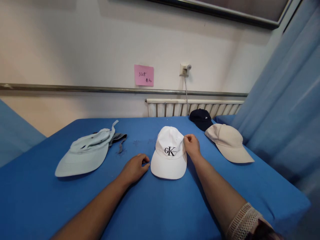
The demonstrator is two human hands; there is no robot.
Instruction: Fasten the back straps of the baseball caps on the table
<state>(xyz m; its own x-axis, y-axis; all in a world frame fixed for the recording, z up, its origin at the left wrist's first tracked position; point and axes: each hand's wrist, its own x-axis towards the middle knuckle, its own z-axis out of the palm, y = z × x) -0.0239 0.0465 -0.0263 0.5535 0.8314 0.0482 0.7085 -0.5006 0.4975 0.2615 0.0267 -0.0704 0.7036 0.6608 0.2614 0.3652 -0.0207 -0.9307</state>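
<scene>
A white baseball cap (169,150) with dark "CK" lettering sits upright in the middle of the blue-covered bed (155,210), its brim toward me. At the cap's right side, my right hand (192,145) is closed, with its fingertips pinching the edge of the crown. My left hand (136,168) rests by the left side of the brim, a small gap away from it. Its fingers are loosely curled, thumb apart from them, and nothing is held.
To the left lie a pale blue cap (85,156) and a dark grey cap (118,137) partly behind it. A beige cap (228,141) and a navy cap (200,118) are on the right. Behind are a radiator (170,108), metal rail (105,89) and blue curtain (282,110).
</scene>
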